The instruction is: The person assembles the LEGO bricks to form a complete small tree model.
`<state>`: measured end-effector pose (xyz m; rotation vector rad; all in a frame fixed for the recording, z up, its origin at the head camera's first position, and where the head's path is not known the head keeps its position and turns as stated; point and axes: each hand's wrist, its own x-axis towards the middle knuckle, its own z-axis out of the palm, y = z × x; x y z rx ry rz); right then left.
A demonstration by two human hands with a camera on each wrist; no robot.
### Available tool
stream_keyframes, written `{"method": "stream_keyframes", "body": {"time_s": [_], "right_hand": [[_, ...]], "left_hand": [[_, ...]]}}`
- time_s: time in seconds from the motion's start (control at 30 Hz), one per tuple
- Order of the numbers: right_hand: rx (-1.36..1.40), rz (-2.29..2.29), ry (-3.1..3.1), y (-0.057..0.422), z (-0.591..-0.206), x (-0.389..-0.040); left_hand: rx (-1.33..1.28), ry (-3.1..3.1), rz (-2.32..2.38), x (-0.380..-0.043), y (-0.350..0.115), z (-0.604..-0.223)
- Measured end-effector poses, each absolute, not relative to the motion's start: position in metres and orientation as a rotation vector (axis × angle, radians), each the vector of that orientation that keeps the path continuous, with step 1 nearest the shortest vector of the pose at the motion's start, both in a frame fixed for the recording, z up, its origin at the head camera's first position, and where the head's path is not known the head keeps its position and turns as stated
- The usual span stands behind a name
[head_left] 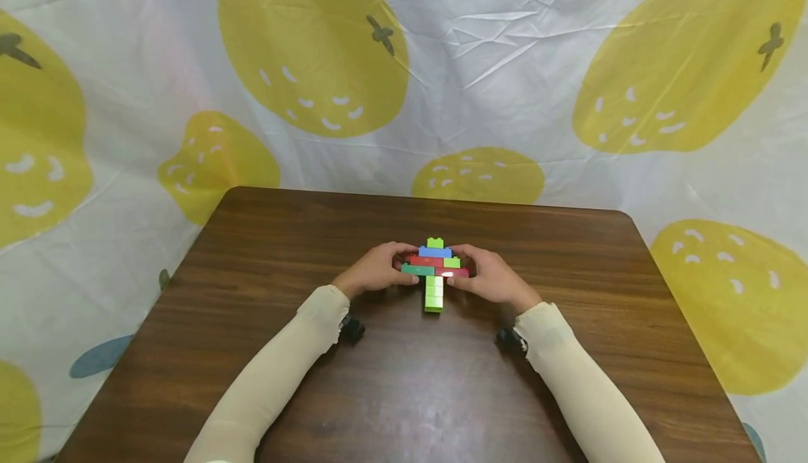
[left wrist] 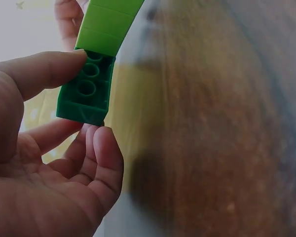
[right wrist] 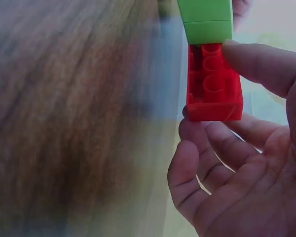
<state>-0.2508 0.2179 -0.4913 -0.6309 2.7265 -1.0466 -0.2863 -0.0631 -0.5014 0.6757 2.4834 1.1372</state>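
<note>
A tree-shaped toy brick model (head_left: 434, 296) is held between both hands, over the middle of the table. Light green bricks form its narrow stem. Above that spread a dark green brick (head_left: 416, 270) and a red brick (head_left: 459, 273), then more red, light green and blue bricks, with a light green one on top. My left hand (head_left: 381, 266) grips the dark green side, thumb against the hollow underside in the left wrist view. On the other side my right hand (head_left: 491, 277) grips the red brick (right wrist: 214, 111). Whether the stem touches the table I cannot tell.
The dark brown wooden table (head_left: 404, 393) has rounded far corners. Behind it hangs a white cloth (head_left: 492, 35) printed with yellow lemons. A small black device sits under each wrist, close to the tabletop.
</note>
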Motion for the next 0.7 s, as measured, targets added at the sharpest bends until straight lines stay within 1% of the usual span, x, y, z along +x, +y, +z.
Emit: {"method": "stream_keyframes", "body": {"time_s": [0.4, 0.7], "right_hand": [[-0.578, -0.948, 2.699, 0.2174, -0.5004, -0.2608], [-0.533, -0.938, 2.706, 0.216, -0.5009, -0.2613]], "left_hand": [[0.632, 2.444, 1.083, -0.2942, -0.0595, -0.5096], [0.629, 2.464, 1.069, -0.2942, -0.0583, -0.5105]]}}
